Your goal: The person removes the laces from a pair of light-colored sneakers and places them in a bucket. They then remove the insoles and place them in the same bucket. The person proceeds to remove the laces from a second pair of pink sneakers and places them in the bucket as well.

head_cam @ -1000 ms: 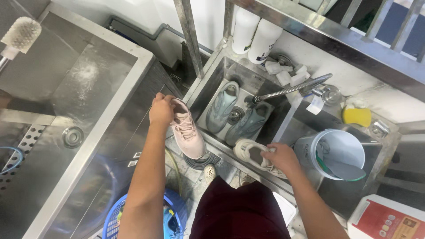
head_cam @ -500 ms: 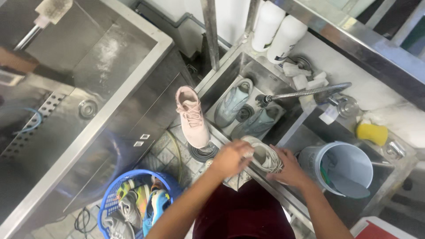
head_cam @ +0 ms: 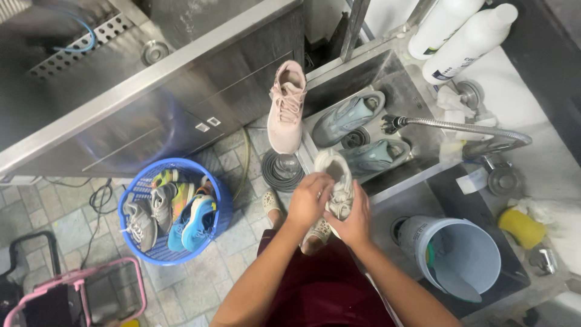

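Grey paving tiles cover the floor (head_cam: 200, 284), lit evenly by daylight. Left of the steel sink (head_cam: 387, 66) stands a large steel basin unit (head_cam: 181, 66); a blue basket (head_cam: 221, 206) sits on the floor below it.

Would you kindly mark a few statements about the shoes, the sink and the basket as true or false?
1. Both hands, left hand and right hand, grip the cream lace-up shoe. True.
2. The pale pink sneaker lies inside the blue plastic basket. False: it rests on the steel sink's rim.
3. Two grey-teal sneakers sit in the sink basin. True.
4. The basket is empty. False: it holds several colourful shoes.
5. The white plastic bucket stands on the tiled floor. False: it sits on the counter.
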